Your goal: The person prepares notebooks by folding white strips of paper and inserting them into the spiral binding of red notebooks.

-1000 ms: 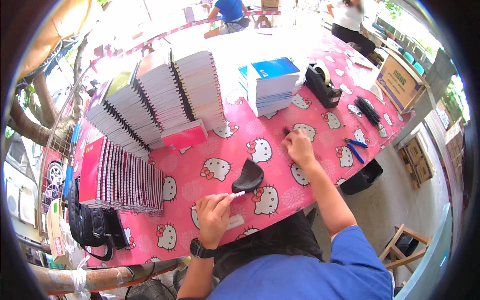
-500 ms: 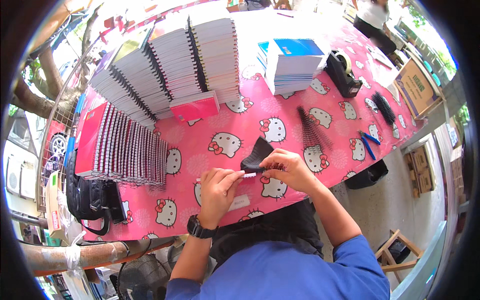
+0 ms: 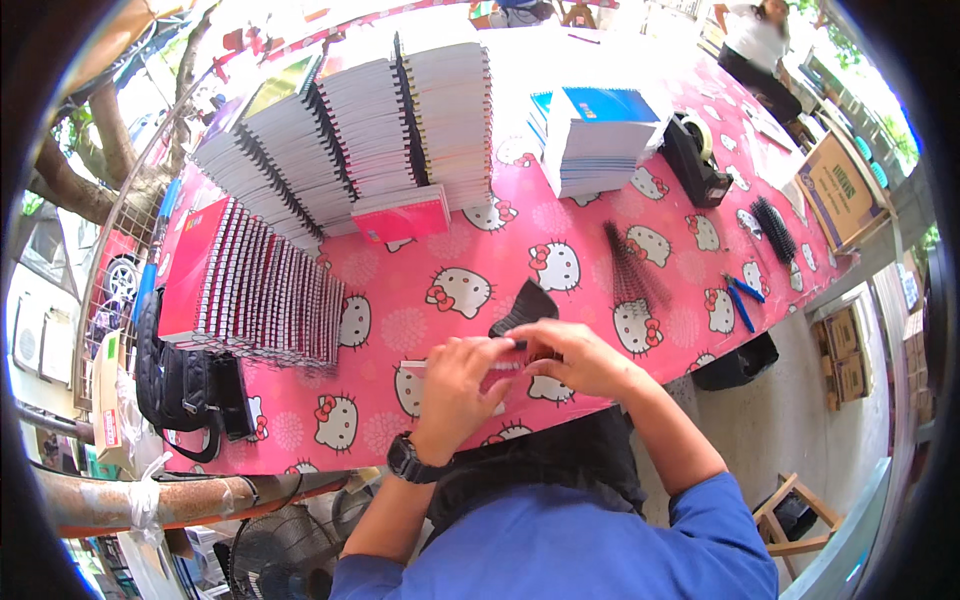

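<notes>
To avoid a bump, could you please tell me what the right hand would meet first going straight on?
Probably the left hand, close in front of the right hand; whether they touch is unclear.

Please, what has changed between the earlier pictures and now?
The right hand has moved left, from the dark wire coils to the small pad, which the left hand still holds. The blue-covered stack, tape dispenser and blue-handled cutters stayed put.
</notes>
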Available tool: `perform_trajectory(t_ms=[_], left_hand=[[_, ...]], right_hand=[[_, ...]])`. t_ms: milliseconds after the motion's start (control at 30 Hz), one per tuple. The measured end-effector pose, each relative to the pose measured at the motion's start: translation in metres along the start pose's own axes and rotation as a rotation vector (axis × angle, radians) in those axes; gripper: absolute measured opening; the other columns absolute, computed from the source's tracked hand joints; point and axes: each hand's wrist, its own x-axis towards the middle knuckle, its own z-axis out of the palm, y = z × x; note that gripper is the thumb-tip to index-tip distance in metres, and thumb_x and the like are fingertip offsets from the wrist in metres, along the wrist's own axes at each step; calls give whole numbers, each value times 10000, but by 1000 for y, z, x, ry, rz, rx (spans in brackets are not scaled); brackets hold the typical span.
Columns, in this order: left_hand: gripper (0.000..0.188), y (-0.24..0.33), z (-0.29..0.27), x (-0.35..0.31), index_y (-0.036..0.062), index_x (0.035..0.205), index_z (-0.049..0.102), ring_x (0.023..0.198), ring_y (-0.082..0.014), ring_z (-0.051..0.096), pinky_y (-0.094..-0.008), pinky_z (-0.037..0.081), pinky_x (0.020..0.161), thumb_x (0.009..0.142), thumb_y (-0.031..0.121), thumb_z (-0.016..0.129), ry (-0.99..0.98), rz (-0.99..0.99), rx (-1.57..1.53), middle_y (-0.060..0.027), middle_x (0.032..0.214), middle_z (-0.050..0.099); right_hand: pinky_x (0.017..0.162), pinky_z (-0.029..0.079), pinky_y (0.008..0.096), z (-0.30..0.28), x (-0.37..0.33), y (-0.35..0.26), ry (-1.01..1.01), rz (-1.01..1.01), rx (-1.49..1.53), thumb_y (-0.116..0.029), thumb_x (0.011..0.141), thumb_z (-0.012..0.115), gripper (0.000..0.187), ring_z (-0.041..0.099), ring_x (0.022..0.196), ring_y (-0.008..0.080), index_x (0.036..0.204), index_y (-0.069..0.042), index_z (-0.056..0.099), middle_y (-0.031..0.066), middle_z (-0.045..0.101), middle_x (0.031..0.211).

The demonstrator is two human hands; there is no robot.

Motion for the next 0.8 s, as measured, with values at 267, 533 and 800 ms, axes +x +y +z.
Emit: perform_trajectory(t_ms=[267, 533, 800], left_hand=[[220, 4, -2, -3, 118, 912, 605, 892, -213, 559, -367, 377, 745, 772, 280, 658, -80, 72, 63, -23, 919, 599], [224, 1, -7, -4, 143, 917, 627, 911, -178, 566, -392, 355, 874, 756, 286, 689, -79, 61, 56, -11, 960, 617], [290, -20, -17, -13, 161, 869, 629, 963, -200, 555, -505, 190, 1018, 666, 328, 751, 11, -23, 11, 6, 895, 610]], right_hand=[[946, 404, 438, -5, 16, 41, 164, 44, -349, -368, 664, 772, 635, 477, 1134, 369, 1176, -80, 529, 203, 489, 1255], [936, 375, 514, 21, 15, 62, 59, 50, -548, -392, 613, 779, 648, 428, 1168, 405, 1168, -169, 529, 231, 372, 1346], [956, 379, 429, 1, 1, 46, 40, 334, 502, -349, 775, 686, 455, 467, 1168, 319, 1098, -37, 613, 183, 559, 1166]])
